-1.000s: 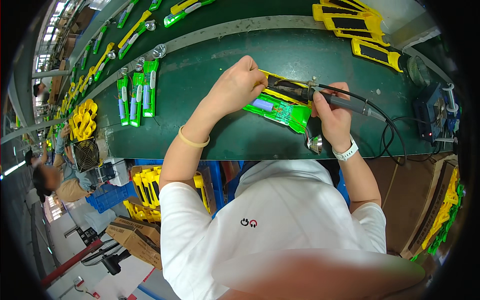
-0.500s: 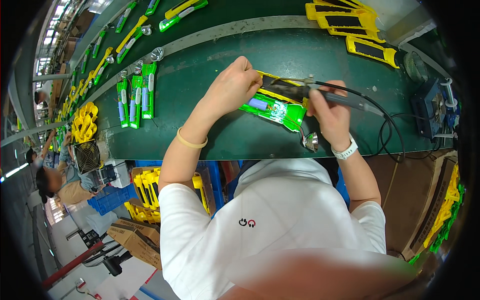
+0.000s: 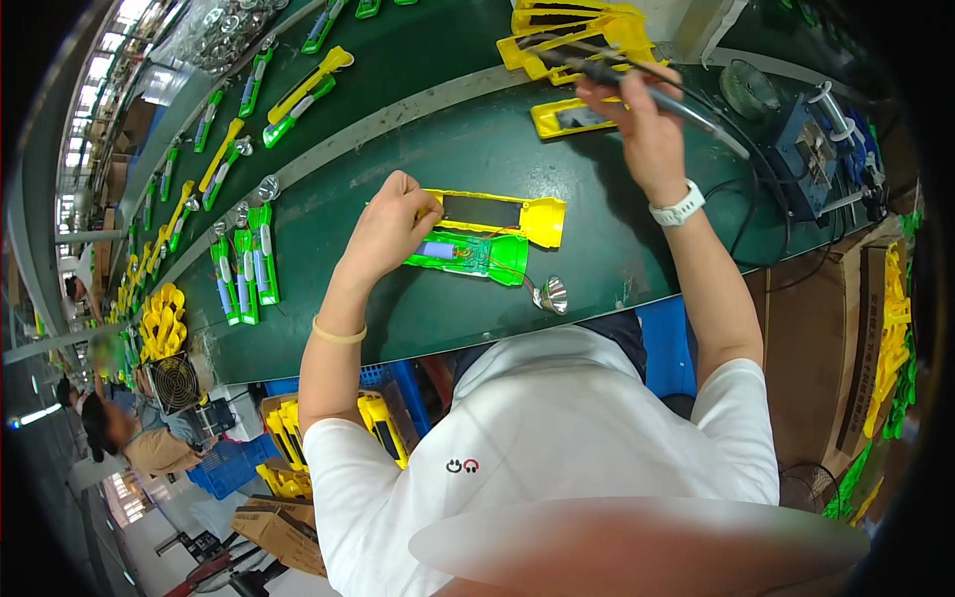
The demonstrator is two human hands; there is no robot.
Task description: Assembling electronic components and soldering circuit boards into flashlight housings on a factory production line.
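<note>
1. The left hand (image 3: 383, 231) has its fingers curled down onto the near end of an opened torch (image 3: 487, 234), gripping where the green half (image 3: 468, 255) meets the yellow half (image 3: 502, 212).
2. The right hand (image 3: 637, 124) is lifted clear of the torch, fingers closed around a soldering iron (image 3: 607, 75) whose black cable runs off to the right.
3. The torch lies flat on the green bench (image 3: 398, 159), in front of the person's chest, halves side by side.
4. A silver reflector cup (image 3: 550, 296) sits just beside the green half, joined by thin wires.
5. More yellow shells (image 3: 572, 30) are piled beyond the right hand; green torch halves (image 3: 244, 269) stand in a row to the left.
</note>
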